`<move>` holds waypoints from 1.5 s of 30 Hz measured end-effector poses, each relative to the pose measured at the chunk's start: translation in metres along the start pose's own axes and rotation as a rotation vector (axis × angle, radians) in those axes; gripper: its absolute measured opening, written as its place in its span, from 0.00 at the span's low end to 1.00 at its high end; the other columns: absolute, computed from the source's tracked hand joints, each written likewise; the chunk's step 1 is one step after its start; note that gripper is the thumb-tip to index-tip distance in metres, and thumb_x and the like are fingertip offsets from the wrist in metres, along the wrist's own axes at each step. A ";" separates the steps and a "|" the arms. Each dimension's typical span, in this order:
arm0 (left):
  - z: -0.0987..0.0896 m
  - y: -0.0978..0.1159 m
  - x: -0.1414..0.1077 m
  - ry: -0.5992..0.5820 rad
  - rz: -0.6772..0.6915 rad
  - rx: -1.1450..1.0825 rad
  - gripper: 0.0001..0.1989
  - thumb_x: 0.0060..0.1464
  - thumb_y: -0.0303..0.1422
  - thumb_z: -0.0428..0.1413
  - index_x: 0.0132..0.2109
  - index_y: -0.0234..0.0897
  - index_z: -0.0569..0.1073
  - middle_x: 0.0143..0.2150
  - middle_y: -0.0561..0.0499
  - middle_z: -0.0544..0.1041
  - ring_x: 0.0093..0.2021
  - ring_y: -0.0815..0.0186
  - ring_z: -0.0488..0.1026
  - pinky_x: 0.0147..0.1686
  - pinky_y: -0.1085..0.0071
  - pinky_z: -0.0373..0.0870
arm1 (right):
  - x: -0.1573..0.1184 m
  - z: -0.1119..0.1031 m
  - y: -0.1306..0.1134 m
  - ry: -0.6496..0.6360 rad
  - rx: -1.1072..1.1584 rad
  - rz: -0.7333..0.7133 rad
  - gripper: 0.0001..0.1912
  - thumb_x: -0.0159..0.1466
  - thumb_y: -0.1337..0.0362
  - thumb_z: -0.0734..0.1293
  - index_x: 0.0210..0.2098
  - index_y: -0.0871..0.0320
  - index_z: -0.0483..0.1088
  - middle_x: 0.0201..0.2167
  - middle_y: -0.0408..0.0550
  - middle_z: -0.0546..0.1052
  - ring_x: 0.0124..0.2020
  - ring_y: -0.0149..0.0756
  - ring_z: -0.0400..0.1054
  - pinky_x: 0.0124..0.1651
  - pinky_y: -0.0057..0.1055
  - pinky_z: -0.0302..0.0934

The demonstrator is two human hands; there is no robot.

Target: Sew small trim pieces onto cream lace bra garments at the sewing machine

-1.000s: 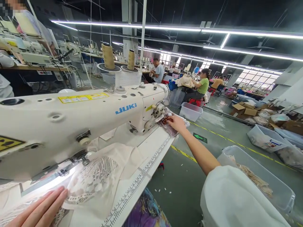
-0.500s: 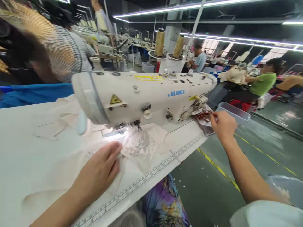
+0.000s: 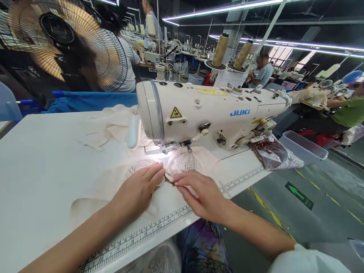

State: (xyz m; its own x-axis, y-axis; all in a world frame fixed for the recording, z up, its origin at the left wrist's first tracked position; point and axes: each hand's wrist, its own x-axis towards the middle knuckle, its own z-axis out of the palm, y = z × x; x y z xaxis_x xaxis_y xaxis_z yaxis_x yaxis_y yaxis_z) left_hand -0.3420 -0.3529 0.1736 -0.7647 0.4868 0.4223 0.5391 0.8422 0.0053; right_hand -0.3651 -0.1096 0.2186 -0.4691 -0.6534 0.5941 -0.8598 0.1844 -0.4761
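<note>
A pale pink lace garment (image 3: 186, 161) lies on the table under the lit needle area of a white sewing machine (image 3: 213, 110). My left hand (image 3: 139, 185) is closed on the lace at the left of the needle, fingers pressed together. At the near edge of the lace, my right hand (image 3: 203, 195) pinches a small dark brown piece (image 3: 170, 182); its exact kind is too small to make out. The fingertips of both hands are close together. A clear plastic bag (image 3: 280, 153) of brown pieces sits at the table's right end.
A ruler tape (image 3: 159, 227) runs along the table's front edge. Beyond the bag is a clear plastic bin (image 3: 305, 146). Thread cones (image 3: 220, 51) stand behind the machine. A large fan (image 3: 82, 45) and blue cloth (image 3: 93, 101) are at the back left. Co-workers sit farther off.
My right hand has moved from the bag leftward to the lace, now with a small brown piece in its fingers. The left hand stays on the garment. The view has turned left.
</note>
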 end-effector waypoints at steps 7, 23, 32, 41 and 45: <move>-0.006 0.005 0.004 0.017 -0.014 -0.091 0.18 0.69 0.37 0.44 0.49 0.33 0.75 0.50 0.39 0.79 0.51 0.53 0.76 0.51 0.55 0.77 | 0.046 0.041 0.037 -0.184 -0.049 0.181 0.07 0.72 0.62 0.54 0.41 0.54 0.61 0.41 0.50 0.74 0.40 0.36 0.69 0.42 0.33 0.65; 0.001 0.003 0.000 0.135 0.052 0.067 0.20 0.64 0.23 0.42 0.58 0.28 0.70 0.58 0.38 0.77 0.56 0.53 0.75 0.53 0.55 0.77 | 0.033 0.033 0.081 -0.305 -0.802 -0.261 0.11 0.73 0.73 0.56 0.41 0.58 0.68 0.30 0.42 0.68 0.24 0.26 0.55 0.24 0.30 0.43; 0.001 0.011 0.006 0.193 -0.064 -0.030 0.20 0.67 0.31 0.46 0.62 0.28 0.64 0.54 0.39 0.78 0.54 0.54 0.75 0.51 0.57 0.77 | 0.035 0.035 0.079 -0.286 -0.829 -0.331 0.10 0.73 0.71 0.57 0.40 0.58 0.69 0.30 0.43 0.70 0.26 0.28 0.54 0.26 0.31 0.46; 0.004 0.012 0.004 0.170 -0.009 0.021 0.22 0.66 0.29 0.46 0.65 0.31 0.64 0.58 0.38 0.75 0.58 0.51 0.73 0.55 0.53 0.75 | 0.037 0.037 0.082 -0.154 -0.770 -0.352 0.13 0.73 0.71 0.58 0.32 0.57 0.65 0.24 0.39 0.66 0.25 0.28 0.55 0.26 0.30 0.45; 0.006 0.013 0.004 0.176 0.004 0.047 0.22 0.67 0.29 0.47 0.65 0.30 0.64 0.58 0.38 0.76 0.59 0.51 0.73 0.56 0.53 0.75 | 0.037 0.039 0.082 -0.153 -0.758 -0.319 0.14 0.73 0.72 0.57 0.31 0.57 0.66 0.24 0.39 0.66 0.24 0.27 0.54 0.26 0.29 0.44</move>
State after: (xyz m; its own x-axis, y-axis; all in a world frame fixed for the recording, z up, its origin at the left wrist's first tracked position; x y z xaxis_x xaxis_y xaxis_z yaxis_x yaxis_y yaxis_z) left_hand -0.3401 -0.3389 0.1697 -0.6864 0.4456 0.5748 0.5221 0.8521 -0.0371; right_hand -0.4455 -0.1472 0.1760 -0.1947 -0.8404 0.5057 -0.8752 0.3816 0.2972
